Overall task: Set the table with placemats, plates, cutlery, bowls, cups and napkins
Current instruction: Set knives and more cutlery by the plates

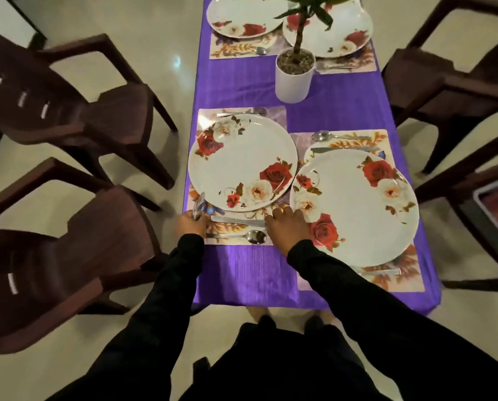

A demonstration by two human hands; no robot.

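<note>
Two rose-patterned white plates sit on floral placemats at the near end of the purple table: the left plate (242,162) and the right plate (354,206). My left hand (190,224) grips a piece of shiny cutlery (198,208) that sticks up at the left placemat's near left corner. My right hand (286,222) rests on the left placemat (230,227), its fingertips touching the end of a knife (237,220). A spoon (242,235) lies just below the knife. A fork (242,112) lies above the left plate. A spoon (333,136) and knife (343,149) lie above the right plate.
A white pot with a green plant (294,79) stands mid-table. Two more plates (244,15) (337,33) on placemats sit at the far end. Dark brown chairs flank the table on the left (68,117) (54,244) and right (456,91). My dark sleeves cross the near table edge.
</note>
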